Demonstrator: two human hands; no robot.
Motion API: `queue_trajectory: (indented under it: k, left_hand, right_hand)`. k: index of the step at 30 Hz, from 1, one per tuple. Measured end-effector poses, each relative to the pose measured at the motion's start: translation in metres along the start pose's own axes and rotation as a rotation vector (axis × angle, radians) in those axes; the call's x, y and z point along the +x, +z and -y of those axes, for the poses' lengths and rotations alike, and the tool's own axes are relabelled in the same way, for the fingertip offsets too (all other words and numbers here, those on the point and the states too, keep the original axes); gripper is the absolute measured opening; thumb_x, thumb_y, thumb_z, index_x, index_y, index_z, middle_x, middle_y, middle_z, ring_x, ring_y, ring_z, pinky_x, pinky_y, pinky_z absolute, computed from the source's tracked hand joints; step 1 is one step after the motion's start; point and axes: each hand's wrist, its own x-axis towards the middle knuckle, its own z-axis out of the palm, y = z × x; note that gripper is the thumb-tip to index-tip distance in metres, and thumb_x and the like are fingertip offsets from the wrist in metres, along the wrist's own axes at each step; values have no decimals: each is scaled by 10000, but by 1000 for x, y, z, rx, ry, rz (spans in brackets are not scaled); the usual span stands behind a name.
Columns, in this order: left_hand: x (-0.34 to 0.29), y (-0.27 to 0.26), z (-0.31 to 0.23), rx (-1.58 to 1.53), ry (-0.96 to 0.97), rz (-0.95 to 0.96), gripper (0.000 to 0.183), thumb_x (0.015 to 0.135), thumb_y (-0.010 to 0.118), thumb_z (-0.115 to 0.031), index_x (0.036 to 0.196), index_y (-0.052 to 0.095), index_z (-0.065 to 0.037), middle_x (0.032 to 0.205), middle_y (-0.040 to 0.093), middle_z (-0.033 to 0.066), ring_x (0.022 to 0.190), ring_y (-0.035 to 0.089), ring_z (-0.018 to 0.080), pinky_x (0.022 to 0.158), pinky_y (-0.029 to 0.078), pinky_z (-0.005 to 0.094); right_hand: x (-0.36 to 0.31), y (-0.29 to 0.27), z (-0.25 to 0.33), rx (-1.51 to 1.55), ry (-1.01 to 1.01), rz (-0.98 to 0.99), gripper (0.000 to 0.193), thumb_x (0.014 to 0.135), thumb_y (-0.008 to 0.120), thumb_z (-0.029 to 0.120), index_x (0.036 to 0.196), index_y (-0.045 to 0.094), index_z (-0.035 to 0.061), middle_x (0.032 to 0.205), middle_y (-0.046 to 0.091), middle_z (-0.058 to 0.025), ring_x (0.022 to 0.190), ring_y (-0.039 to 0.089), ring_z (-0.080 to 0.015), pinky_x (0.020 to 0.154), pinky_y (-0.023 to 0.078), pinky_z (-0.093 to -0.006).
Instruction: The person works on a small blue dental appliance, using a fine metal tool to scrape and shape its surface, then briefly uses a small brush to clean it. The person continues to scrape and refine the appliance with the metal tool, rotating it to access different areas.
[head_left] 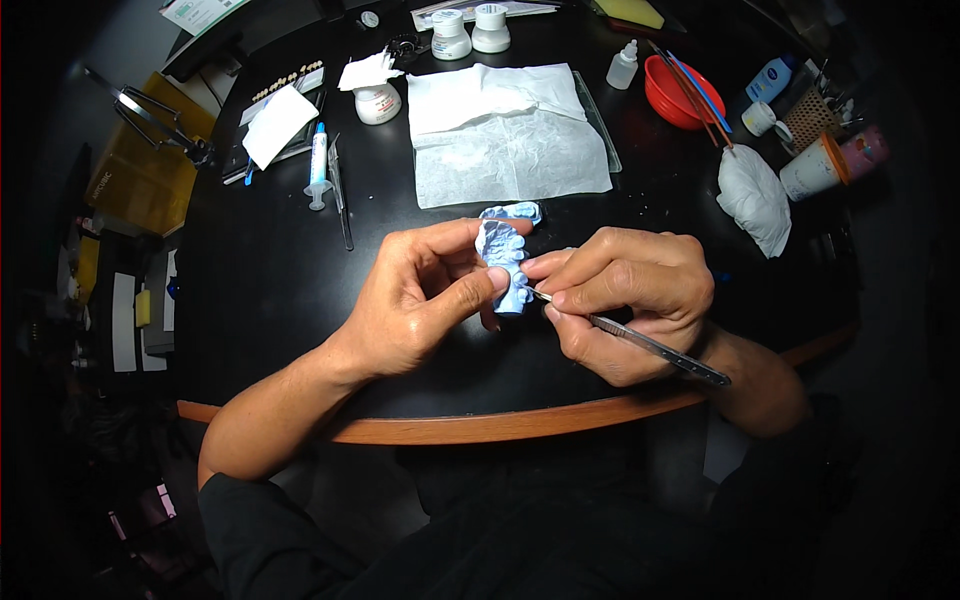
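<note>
Left hand [420,300] has a pale blue dental cast [503,265] pinched between thumb and fingers, held up off the black table [270,270]; right hand [625,300] is closed around a thin metal tool [640,343], fingers pressed together on its shaft, tip touching the cast's lower edge; just beyond the grip there's a second blue piece [515,211] lying at the edge of a white paper towel [505,140]; further left of the grip sits a syringe [318,165].

Black table [260,270] (wood-edged) with tissue [505,135], syringe [318,165], red bowl [683,92].
</note>
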Motion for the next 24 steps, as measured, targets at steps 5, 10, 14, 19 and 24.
queue_trajectory:
  k: [5, 10, 14, 19, 24]
  left_hand:
    - [0, -2, -2, 5, 1, 9, 419, 1050, 683, -119, 1424, 615, 58, 924, 709, 33, 779, 641, 70, 712, 555, 244]
    - [0, -2, -1, -9, -17, -5, 466, 1012, 701, -138, 1421, 626, 73, 1009, 739, 20, 810, 612, 13, 701, 450, 168]
    - [0, -4, -3, 5, 10, 24, 404, 1047, 688, -125, 1405, 630, 53, 910, 706, 33, 770, 639, 65, 673, 556, 240]
    - [-1, -1, -5, 26, 32, 11, 355, 1038, 690, -113, 1352, 666, 54, 862, 699, 20, 734, 625, 56, 670, 533, 228]
    - [1, -6, -2, 96, 35, 21, 420, 1002, 685, -131, 1372, 666, 67, 914, 748, 64, 725, 648, 60, 671, 542, 224]
  right_hand:
    - [0, -1, 0, 8, -2, 9, 146, 745, 741, -143, 832, 714, -29, 840, 747, -151, 793, 793, -222, 842, 704, -409]
    - [2, -2, -1, 41, -19, 34, 152, 735, 728, -142, 840, 722, -32, 838, 745, -150, 776, 786, -209, 857, 701, -419]
    - [1, -3, 0, 39, -16, 43, 157, 735, 726, -142, 850, 725, -35, 844, 746, -154, 786, 788, -216, 865, 699, -423]
    - [-1, 0, 1, 52, -29, -1, 149, 754, 742, -142, 855, 727, -34, 854, 748, -154, 838, 803, -243, 856, 699, -402]
    - [-1, 0, 0, 19, -27, 24, 141, 765, 756, -140, 851, 734, -30, 879, 760, -159, 859, 810, -255, 826, 699, -357]
